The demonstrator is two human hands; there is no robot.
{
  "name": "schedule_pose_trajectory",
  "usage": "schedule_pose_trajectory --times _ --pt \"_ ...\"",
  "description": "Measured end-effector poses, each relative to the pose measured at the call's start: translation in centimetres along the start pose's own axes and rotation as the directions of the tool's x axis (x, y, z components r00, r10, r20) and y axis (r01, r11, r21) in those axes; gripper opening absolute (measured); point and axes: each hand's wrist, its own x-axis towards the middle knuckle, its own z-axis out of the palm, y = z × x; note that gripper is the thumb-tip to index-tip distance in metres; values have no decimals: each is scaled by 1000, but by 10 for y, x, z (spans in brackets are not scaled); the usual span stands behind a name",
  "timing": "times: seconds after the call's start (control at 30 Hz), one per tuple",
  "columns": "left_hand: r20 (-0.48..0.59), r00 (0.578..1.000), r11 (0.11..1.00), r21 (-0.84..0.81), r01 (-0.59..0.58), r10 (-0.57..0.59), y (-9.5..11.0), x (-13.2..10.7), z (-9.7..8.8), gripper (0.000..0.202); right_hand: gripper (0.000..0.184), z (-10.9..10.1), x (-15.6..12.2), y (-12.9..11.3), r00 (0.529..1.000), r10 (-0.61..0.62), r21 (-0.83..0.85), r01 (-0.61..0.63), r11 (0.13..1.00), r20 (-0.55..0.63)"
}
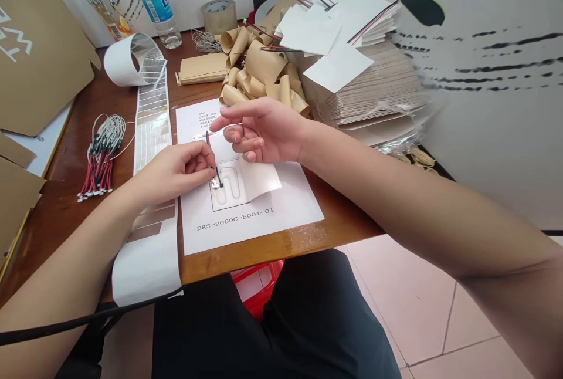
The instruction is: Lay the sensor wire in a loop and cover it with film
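My left hand (180,171) pinches a short cable (209,143) with dark and red leads and a white connector, its fingertips low over the printed sheet. Above and to the right, my right hand (264,129) is loosely curled, palm partly up, with the fingers apart. A thin white wire (233,126) passes by its fingers; I cannot tell whether they touch it. Under both hands lies the printed sheet (281,215), marked DRS-206DC-E001-01, with a looped wire outline in a box. A small white paper piece (264,182) with a raised edge rests on it.
At left are a bundle of cables (105,153) and a label roll (147,112) unrolled toward me. Behind stand rolled brown papers (259,68), a tape roll (219,15) and a water bottle (160,15). White cards (338,65) top a tall brown stack (373,85) at right.
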Motion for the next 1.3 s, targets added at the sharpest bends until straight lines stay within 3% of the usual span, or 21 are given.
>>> schedule_pose_trajectory --times 0.13,0.27,0.4,0.5,0.57,0.63,0.67,0.73,0.77,0.8,0.9,1.0,1.17,1.3 --pt "-15 1000 1000 -5 8 -8 1 -1 -1 17 19 -2 -2 -2 998 -51 127 47 991 27" --pt "77 997 998 -68 -8 14 -2 -2 -7 20 18 0 -6 -6 999 -43 147 42 988 2" --pt "130 992 1000 -4 -1 2 -2 -3 -9 20 22 0 -11 -13 996 -83 119 87 989 -37" --pt "120 993 1000 26 8 -11 2 -3 -9 18 23 1 -15 -19 970 -206 5 209 978 -127" --pt "126 992 999 39 14 -18 3 -3 -8 18 22 4 -16 -20 933 -293 -196 253 947 -208" --pt "138 990 999 40 9 -14 3 -2 -9 19 20 7 -16 -17 882 -392 -508 219 833 -262" --pt "144 990 1000 30 3 -7 3 -2 -10 19 20 8 -15 -14 851 -455 -673 176 719 -264" --pt "141 990 1000 -11 -12 14 1 -2 -12 19 23 9 -12 -7 784 -595 -918 87 388 -177" --pt "132 991 999 -35 -17 21 1 -2 -12 19 23 9 -9 -3 760 -641 -968 67 243 -108" --pt "116 993 998 -55 -16 23 0 -2 -13 18 22 8 -7 0 766 -639 -986 48 159 -66" --pt "84 996 998 -61 -5 10 -1 -3 -13 21 26 3 0 10 827 -561 -999 -7 49 -33" --pt "113 994 1000 11 -10 9 -1 -3 -12 27 32 3 3 14 850 -526 -999 -41 -6 -32" --pt "93 996 997 72 -14 7 2 -3 -8 26 36 7 3 15 883 -468 -998 -42 -40 -19" --pt "104 995 998 57 -20 14 0 -2 -10 27 38 7 2 14 888 -458 -999 -43 -17 -31"
